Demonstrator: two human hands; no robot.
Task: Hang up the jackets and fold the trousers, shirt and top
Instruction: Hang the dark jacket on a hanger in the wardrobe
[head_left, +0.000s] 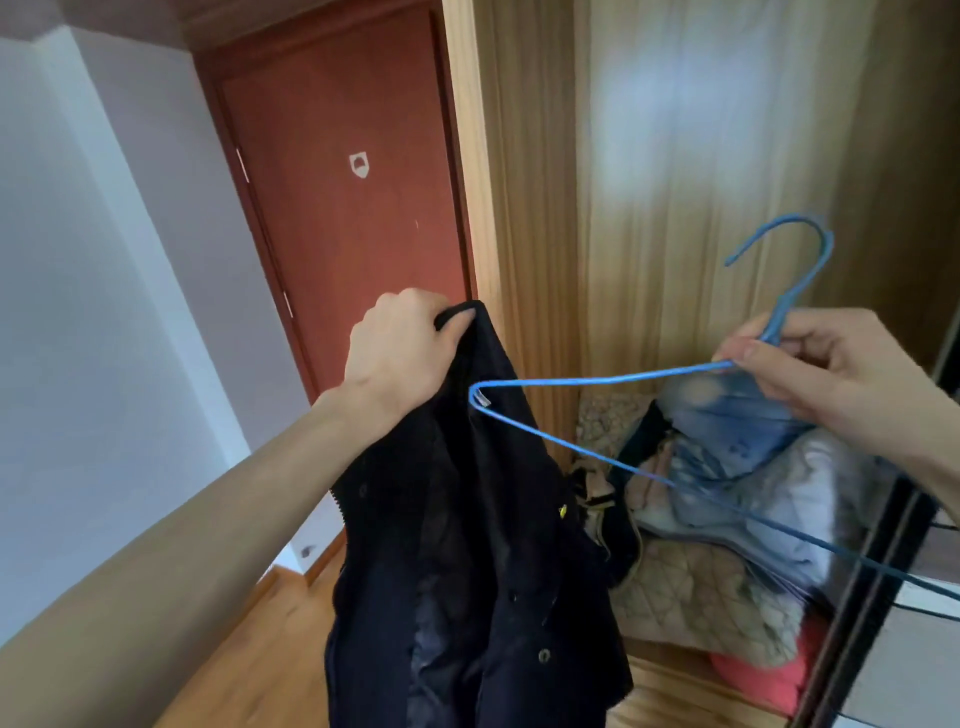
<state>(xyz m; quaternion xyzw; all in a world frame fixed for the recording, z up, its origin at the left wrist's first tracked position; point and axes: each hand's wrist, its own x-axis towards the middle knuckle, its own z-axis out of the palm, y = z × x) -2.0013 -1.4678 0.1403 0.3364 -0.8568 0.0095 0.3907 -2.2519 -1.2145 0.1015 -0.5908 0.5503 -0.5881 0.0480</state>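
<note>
Now threading | left hand (402, 348) clutches dark jacket (467, 545) by collar, held high so it drapes open | right hand (810, 364) pinches blue hanger (597, 382) at neck, arm tip aimed into shoulder | wardrobe (727, 156) behind

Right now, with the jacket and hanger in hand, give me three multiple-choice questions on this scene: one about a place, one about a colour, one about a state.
1. Where does the pile of clothes lie?
A. inside the wardrobe
B. against the door
C. on a bed

2. What colour is the hanger?
A. white
B. blue
C. black

3. How does the dark jacket stand?
A. folded flat
B. hung on a rail
C. held up, not yet on the hanger

Answers:
1 A, the pile sits low in the open wardrobe.
2 B, its wire is blue.
3 C, the left hand grips its collar, while the right hand pinches the hanger's neck.
</note>
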